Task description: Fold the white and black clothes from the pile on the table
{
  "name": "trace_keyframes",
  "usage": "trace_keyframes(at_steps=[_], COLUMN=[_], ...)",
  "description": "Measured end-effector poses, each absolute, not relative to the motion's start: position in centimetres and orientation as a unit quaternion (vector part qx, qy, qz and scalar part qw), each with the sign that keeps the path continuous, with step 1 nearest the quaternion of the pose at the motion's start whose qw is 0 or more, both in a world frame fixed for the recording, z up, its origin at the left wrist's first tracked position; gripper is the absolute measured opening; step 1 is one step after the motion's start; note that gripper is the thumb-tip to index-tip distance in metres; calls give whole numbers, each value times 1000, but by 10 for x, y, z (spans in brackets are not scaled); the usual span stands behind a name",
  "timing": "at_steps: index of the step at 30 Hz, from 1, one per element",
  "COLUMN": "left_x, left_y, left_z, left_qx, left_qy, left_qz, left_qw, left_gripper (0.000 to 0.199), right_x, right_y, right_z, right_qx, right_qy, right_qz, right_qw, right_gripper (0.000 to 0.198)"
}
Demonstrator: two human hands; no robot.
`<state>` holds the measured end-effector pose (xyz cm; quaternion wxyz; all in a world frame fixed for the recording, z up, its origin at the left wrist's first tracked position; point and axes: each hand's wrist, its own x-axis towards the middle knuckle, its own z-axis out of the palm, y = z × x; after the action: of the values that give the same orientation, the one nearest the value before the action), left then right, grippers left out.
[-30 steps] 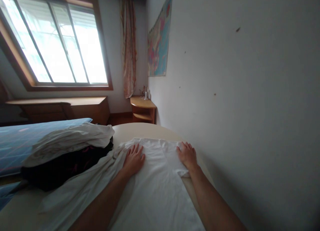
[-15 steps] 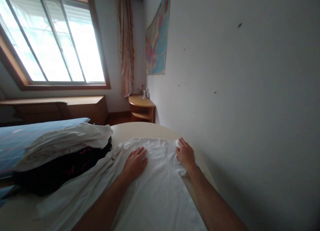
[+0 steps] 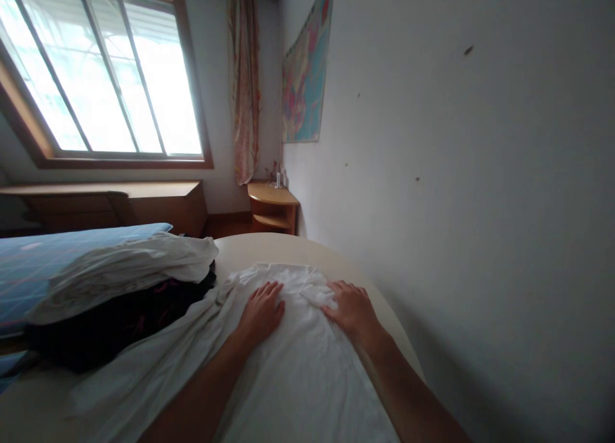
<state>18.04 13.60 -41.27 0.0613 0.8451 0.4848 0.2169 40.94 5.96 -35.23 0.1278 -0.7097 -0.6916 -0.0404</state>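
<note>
A white shirt lies spread over the pale round-edged table, its far edge wrinkled. My left hand rests flat on the cloth left of its middle, fingers stretched forward and slightly apart. At the shirt's right side, my right hand has its fingers and thumb closed on a bunched part of the fabric, folded inward over the body of the shirt. The fingertips of that hand are partly lost in the cloth. A loose stretch of white fabric trails to the left of my left forearm.
Left of the shirt lie a crumpled white garment and a black garment beside a light-blue checked pad. A white wall borders the right side. Farther back stand a small corner shelf and a wooden desk.
My right hand has moved left, carrying the shirt's right edge inward, and the cloth between the hands has bunched. My left hand has stayed nearly in place.
</note>
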Motion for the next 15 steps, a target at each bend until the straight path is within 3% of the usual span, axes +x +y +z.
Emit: trace_keyframes(at_steps=[3,10,15], left_x=[181,181,184], left_y=[136,135,132], left_z=[-413,-410,-404], left_qx=[844,850,846], left_qy=[481,453,452], left_qz=[227,259,273], left_qw=[65,68,74], left_gripper=[46,43,39], right_x=[418,414,405], right_y=[53,52,53], right_z=[-349,-353,-347], right_qx=[-724,-712,-704], right_qy=[-681,-693,-686], right_qz=[-11,0,-10], right_qw=[109,116,183], right_gripper=[29,24,13])
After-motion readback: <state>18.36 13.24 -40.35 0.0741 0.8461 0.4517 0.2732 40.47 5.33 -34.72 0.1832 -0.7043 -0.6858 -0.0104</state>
